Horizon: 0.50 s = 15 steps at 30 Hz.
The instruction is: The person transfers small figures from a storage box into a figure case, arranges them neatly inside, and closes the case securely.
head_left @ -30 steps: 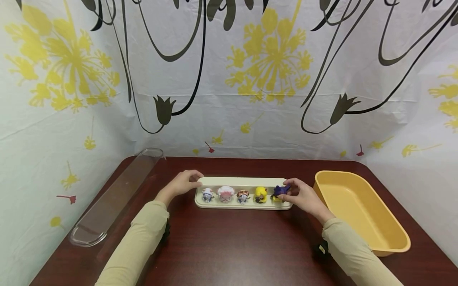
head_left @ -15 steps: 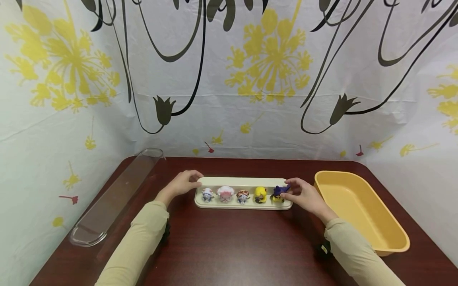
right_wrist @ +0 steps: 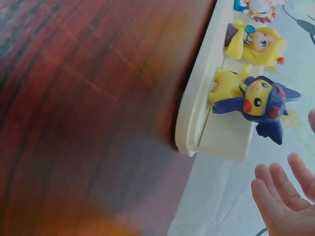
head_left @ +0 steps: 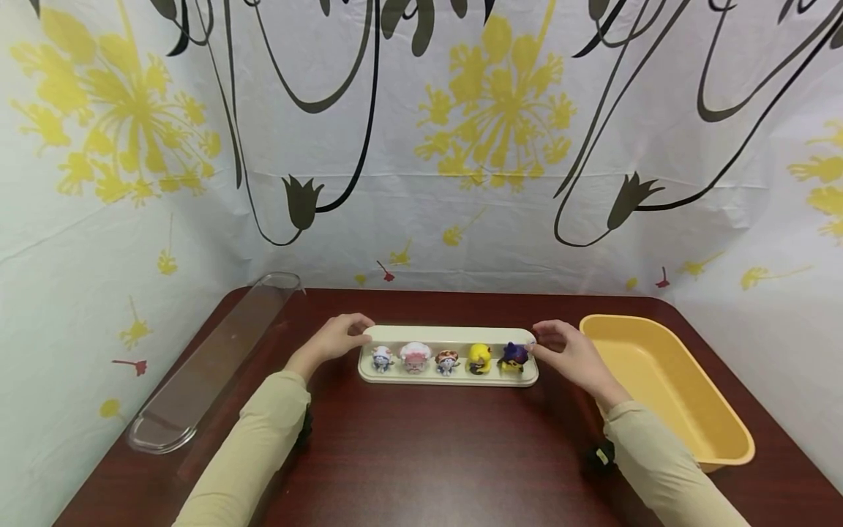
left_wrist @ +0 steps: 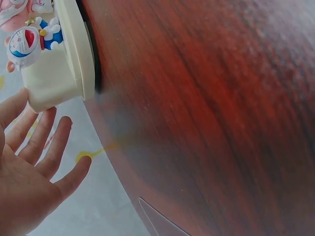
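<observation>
A cream display stand (head_left: 451, 334) lies lengthwise on the table with several small figurines in a row. My left hand (head_left: 331, 339) touches the stand's left end with its fingertips, the fingers spread in the left wrist view. Nearest that hand is a blue and white figurine (left_wrist: 25, 45). At the right end stands a Pikachu figurine in a purple winged hood (right_wrist: 261, 101). My right hand (head_left: 574, 356) is just right of it, fingers loosely extended and holding nothing. Beside the Pikachu is a yellow-haired figurine (right_wrist: 263, 45); further along is a pink and white figurine (head_left: 416, 358).
A long clear plastic cover (head_left: 217, 359) lies along the table's left edge. To the right stands a yellow bin (head_left: 668, 388), close beside the right forearm. Behind the dark red table (head_left: 435, 454) hangs a patterned cloth (head_left: 421, 241).
My right hand has let go of the Pikachu figurine and drawn back to the right, uncovering the stand's right end. The left hand stays at the left end.
</observation>
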Each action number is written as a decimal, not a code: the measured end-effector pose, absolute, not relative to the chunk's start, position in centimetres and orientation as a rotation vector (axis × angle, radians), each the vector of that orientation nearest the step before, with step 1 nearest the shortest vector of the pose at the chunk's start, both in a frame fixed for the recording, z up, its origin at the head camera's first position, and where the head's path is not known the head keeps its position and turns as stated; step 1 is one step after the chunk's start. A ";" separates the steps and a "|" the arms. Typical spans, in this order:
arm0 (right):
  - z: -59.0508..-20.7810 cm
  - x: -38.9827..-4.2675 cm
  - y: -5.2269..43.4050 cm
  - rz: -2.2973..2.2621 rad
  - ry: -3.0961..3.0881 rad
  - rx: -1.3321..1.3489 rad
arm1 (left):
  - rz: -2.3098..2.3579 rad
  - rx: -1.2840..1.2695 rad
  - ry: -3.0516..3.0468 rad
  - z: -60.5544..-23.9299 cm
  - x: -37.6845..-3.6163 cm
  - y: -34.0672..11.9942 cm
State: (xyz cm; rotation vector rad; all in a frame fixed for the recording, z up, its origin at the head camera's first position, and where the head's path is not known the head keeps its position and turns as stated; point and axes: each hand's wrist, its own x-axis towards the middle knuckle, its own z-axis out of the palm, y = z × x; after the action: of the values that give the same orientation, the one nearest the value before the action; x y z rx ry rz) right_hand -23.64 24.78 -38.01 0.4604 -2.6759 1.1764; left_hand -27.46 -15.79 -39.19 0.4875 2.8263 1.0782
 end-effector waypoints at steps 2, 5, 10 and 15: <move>-37.8 -23.6 24.8 1.176 -2.654 0.456 | 1.058 0.511 2.838 -39.2 -27.4 -15.9; -37.5 -23.4 24.9 1.167 -2.632 0.439 | 1.008 0.547 2.887 -39.2 -27.1 -16.0; -36.9 -23.1 25.0 1.167 -2.606 0.421 | 0.958 0.481 3.046 -38.1 -26.0 -16.3; -36.3 -22.7 25.4 1.153 -2.586 0.422 | 0.878 0.431 3.174 -35.6 -24.2 -16.4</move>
State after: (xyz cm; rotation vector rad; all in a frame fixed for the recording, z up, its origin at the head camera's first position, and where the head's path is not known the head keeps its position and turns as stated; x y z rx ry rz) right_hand -22.72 25.37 -36.29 0.4224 -2.5857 1.1535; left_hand -24.16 -16.41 -35.62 0.4309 3.1736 0.8776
